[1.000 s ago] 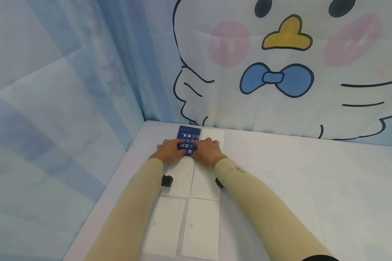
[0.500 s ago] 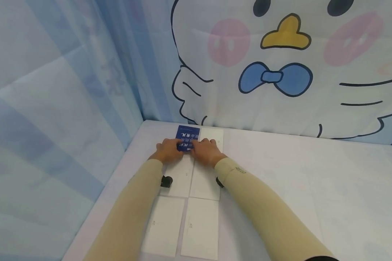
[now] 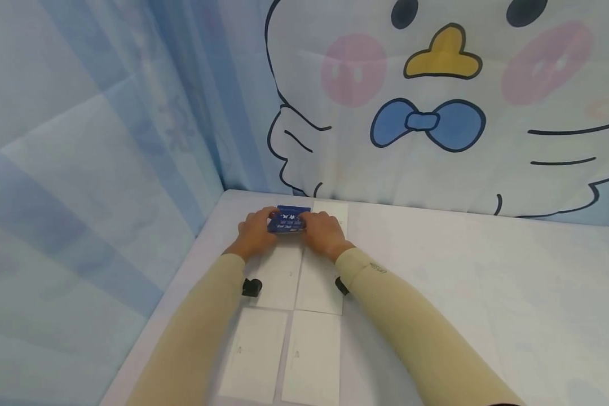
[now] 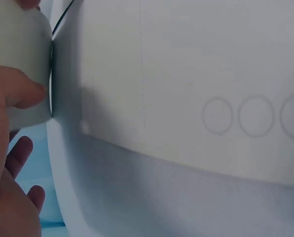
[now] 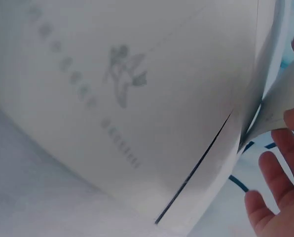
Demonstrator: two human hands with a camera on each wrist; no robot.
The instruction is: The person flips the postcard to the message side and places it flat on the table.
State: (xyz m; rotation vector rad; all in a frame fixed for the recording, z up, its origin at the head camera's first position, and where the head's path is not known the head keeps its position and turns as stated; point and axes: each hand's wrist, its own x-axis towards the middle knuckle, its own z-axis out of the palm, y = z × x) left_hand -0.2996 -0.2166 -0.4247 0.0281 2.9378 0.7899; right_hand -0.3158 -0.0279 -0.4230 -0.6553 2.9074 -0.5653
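A blue postcard [image 3: 288,219] with white Chinese lettering is tilted up at the far end of the table. My left hand [image 3: 256,234] pinches its left side and my right hand [image 3: 325,234] its right side. In the left wrist view the card's pale back [image 4: 23,49] curves, with the left thumb [image 4: 21,88] pressed on it. From the right wrist, a bent corner of the pale back [image 5: 280,106] shows between thumb and fingers. White cards [image 3: 279,276] lie under and in front of the hands, partly covered by them.
Two more white cards, one at left [image 3: 254,355] and one at right [image 3: 312,358], lie side by side nearer me. A white card [image 3: 335,210] lies beside the blue one. The white table [image 3: 462,293] meets a printed curtain [image 3: 426,169] behind and at left.
The blue postcard lay flat a second ago; its near edge has since come up and the card now looks foreshortened. Both hands have stayed at its sides, the left shifting slightly left.
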